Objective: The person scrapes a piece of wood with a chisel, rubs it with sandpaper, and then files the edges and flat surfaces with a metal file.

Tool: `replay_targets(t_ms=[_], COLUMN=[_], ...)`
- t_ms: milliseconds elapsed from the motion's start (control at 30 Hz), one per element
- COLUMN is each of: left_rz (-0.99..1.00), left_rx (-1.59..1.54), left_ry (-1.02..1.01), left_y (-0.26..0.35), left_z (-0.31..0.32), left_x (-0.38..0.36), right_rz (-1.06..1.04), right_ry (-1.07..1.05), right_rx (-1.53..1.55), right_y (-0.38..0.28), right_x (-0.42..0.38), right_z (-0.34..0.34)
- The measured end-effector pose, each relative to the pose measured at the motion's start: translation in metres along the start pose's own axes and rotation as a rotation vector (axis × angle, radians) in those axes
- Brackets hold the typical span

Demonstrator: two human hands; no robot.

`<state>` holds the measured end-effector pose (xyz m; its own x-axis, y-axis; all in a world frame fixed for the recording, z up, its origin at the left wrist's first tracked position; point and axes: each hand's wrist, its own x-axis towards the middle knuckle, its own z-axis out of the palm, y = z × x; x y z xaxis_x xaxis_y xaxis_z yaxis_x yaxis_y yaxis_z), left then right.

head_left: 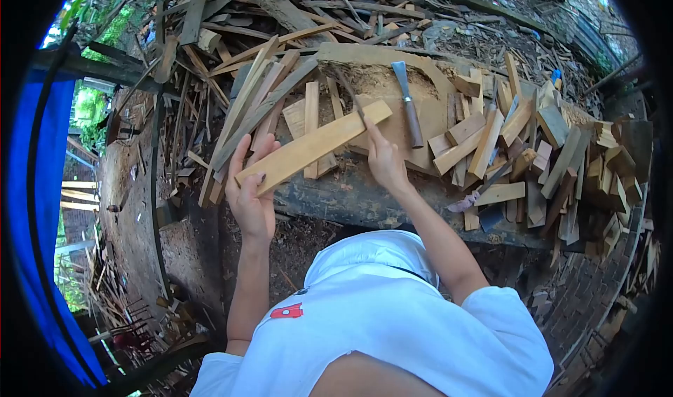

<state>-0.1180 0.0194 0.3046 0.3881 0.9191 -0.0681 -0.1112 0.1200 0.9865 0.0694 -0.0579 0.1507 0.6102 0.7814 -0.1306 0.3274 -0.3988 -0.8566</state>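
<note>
A smooth, pale wooden block (315,143) is raised at a slant above the workbench. Its lower left end rests in my left hand (251,197), with the fingers behind it and the thumb at its near edge. At the block's upper right end, my right hand (385,162) is closed on a thin, dark, blade-like tool (350,89), whose exact kind I cannot make out. The tool points up and away, crossing the block's end. Just right of it, a broad chisel (411,113) with a wooden handle lies on a thick, chipped wooden slab (438,81).
Many cut wood blocks (487,145) are heaped on the right of the bench (329,204). Long strips (245,106) lean at its left. Scrap wood (280,11) piles up behind. A blue tarp (42,187) hangs at far left.
</note>
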Motion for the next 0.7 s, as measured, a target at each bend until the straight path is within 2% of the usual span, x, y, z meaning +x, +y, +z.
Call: replay_targets(t_ms=[100,200,300,367,500,567,633,700], left_rz=[0.014,0.006,0.011,-0.002,-0.004,-0.015,-0.002,-0.001], left_rx=[-0.015,0.024,-0.007,-0.002,-0.003,-0.002,0.009,0.020], left_ry=[0.001,-0.004,0.009,0.020,-0.017,-0.002,-0.009,-0.013], left_y=[0.001,0.002,-0.002,-0.003,-0.004,-0.003,-0.002,-0.003], left_z=[-0.002,0.003,0.000,-0.004,-0.009,-0.006,-0.004,-0.004], left_x=[0.002,-0.003,-0.005,-0.004,-0.002,-0.005,-0.007,-0.007], right_rz=[0.088,0.058,-0.021,-0.066,0.014,0.132,0.109,-0.003], right_ry=[0.047,0.092,-0.039,-0.030,0.044,0.112,0.127,0.073], right_rx=[-0.032,-0.032,0.009,0.025,-0.051,-0.104,-0.116,-0.078], right_y=[0.034,0.033,-0.009,-0.006,0.037,0.070,0.071,0.043], right_x=[0.037,0.036,-0.009,-0.013,0.029,0.051,0.049,0.020], right_z=[0.007,0.008,0.002,0.004,0.008,0.017,0.019,0.012])
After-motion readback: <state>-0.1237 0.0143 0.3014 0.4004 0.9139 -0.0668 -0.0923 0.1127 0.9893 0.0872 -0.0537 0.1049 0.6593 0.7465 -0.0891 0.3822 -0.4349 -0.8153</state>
